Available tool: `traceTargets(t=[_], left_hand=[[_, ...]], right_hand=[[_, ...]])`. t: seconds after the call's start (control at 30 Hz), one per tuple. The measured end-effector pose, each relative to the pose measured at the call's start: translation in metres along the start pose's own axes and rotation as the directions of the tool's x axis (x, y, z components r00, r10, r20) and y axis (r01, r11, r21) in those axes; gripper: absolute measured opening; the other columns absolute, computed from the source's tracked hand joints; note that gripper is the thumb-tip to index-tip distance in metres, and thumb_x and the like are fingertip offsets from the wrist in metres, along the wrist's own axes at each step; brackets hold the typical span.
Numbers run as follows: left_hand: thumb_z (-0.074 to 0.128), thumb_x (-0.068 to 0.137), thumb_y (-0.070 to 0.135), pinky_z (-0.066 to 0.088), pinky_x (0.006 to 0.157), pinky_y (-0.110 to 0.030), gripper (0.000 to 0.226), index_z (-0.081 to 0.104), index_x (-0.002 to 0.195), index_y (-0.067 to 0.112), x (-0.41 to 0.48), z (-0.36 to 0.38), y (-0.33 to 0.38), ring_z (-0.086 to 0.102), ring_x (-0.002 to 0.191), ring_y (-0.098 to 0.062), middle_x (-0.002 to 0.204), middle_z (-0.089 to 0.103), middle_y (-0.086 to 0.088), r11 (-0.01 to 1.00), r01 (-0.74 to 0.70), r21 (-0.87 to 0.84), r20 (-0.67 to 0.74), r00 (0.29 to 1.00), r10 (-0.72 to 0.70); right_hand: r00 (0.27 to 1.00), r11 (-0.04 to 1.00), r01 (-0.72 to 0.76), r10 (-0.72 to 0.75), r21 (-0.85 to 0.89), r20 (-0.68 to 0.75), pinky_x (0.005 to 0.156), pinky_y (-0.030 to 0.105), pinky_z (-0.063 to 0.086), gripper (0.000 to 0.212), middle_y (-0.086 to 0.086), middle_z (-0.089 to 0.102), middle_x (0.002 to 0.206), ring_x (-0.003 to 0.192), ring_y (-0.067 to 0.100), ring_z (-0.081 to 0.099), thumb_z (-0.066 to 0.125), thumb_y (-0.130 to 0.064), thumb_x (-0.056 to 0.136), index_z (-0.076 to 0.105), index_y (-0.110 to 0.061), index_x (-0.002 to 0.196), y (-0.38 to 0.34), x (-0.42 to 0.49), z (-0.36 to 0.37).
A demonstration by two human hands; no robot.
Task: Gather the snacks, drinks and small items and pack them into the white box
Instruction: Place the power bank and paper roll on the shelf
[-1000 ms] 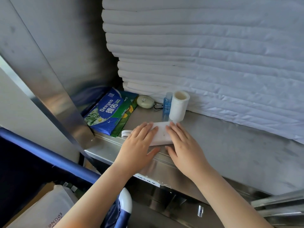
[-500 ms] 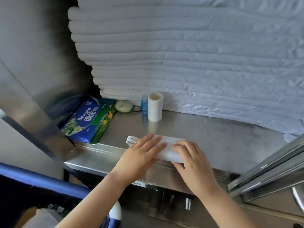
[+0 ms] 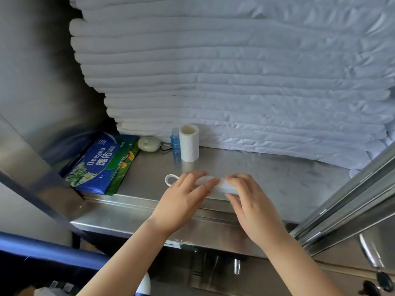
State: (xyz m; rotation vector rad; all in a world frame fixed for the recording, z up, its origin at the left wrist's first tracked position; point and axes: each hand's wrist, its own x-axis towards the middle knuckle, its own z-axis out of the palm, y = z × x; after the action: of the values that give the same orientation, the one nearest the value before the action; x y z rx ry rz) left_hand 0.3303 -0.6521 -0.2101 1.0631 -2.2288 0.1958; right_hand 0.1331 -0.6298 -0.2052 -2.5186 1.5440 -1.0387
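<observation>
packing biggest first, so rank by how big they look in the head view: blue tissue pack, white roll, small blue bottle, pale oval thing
1. blue tissue pack
2. white roll
3. small blue bottle and pale oval thing: look about alike, so unranked

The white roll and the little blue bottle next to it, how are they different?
The white roll is plain white, and the blue bottle is see-through blue. The roll is much fatter, and the bottle is slim. The roll has an open hole at its top, while the bottle narrows to a small top. Both stand upright, side by side, on the metal shelf in front of the stack of folded white cloth.
</observation>
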Motion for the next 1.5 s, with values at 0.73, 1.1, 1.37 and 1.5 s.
traceTargets(t=[0.73,1.1,1.37,1.5], left_hand=[[0.062,0.085,0.041,0.034,0.107,-0.033,0.076,0.029,0.144,0.006,0.03,0.016,-0.009,0.029,0.135,-0.02,0.143,0.034,-0.007,0.992,0.127,-0.01,0.332,0.936,-0.117],[0.062,0.089,0.028,0.018,0.113,-0.037,0.059,0.042,0.139,0.005,0.016,0.015,0.004,0.031,0.138,-0.028,0.148,0.036,-0.014,0.994,0.002,0.107,0.442,0.896,-0.049],[0.035,0.093,0.045,0.009,0.116,-0.032,0.061,0.037,0.143,0.01,-0.031,0.007,0.019,0.025,0.139,-0.025,0.151,0.028,-0.007,0.985,0.019,0.174,0.419,0.903,-0.091],[0.03,0.094,0.049,0.013,0.114,-0.04,0.064,0.025,0.147,0.013,-0.012,0.011,0.019,0.013,0.143,-0.022,0.154,0.018,-0.004,0.992,0.058,0.112,0.482,0.87,-0.105]], right_hand=[[0.977,0.982,-0.063,0.096,-0.177,0.188,0.105,0.034,0.037,0.07,0.006,0.042,0.137,0.132,0.024,0.034,0.066,-0.039,0.081,0.039,-0.012,0.14,0.016,0.021,0.012],[0.948,0.966,-0.171,0.214,-0.192,0.235,0.11,0.036,0.032,0.046,0.011,0.034,0.149,0.141,0.027,0.026,0.056,-0.015,0.093,0.045,-0.012,0.137,0.003,0.005,0.011],[0.985,0.985,-0.124,0.137,-0.116,0.108,0.104,0.045,0.04,0.048,0.012,0.048,0.139,0.133,0.029,0.04,0.062,0.002,0.082,0.056,-0.008,0.129,-0.003,-0.021,0.019],[0.973,0.962,-0.202,0.218,-0.183,0.072,0.104,0.049,0.039,0.048,0.015,0.049,0.138,0.132,0.034,0.04,0.065,0.001,0.08,0.058,-0.006,0.126,-0.002,-0.018,0.019]])
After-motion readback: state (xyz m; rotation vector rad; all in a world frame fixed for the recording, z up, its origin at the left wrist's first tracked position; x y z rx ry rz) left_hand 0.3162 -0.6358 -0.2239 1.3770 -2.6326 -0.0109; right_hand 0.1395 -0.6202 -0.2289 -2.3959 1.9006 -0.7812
